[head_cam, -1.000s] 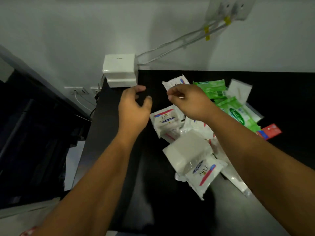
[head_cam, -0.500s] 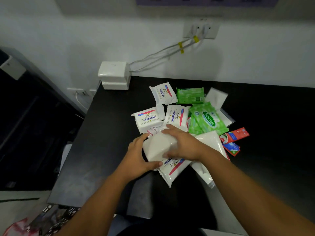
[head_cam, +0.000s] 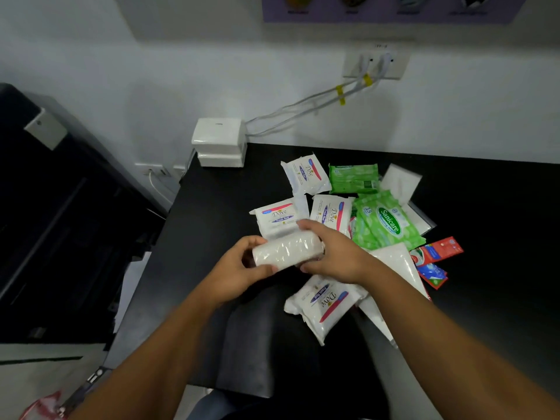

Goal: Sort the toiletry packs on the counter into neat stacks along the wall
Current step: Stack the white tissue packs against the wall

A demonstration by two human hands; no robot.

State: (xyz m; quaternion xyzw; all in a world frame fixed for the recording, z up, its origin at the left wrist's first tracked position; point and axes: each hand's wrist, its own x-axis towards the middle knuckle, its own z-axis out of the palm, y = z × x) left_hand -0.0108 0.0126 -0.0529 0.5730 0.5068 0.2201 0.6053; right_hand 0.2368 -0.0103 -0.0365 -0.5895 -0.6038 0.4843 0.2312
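Plain white film-wrapped pack (head_cam: 288, 251) held just above black counter (head_cam: 212, 213), at near edge of loose pile. Left hand (head_cam: 236, 272) and right hand (head_cam: 338, 257) curled round opposite ends, fingers clamped. Probably light, soft, squashy; film likely slick. Best gripped at both ends, gently.

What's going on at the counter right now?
A person is sorting toiletry packs. The left hand and right hand together hold a plain white pack above the black counter. One stack of two white packs sits in the corner by the wall. The Dove packs, green Sanicare packs and red sachets lie in a loose, unsorted pile.
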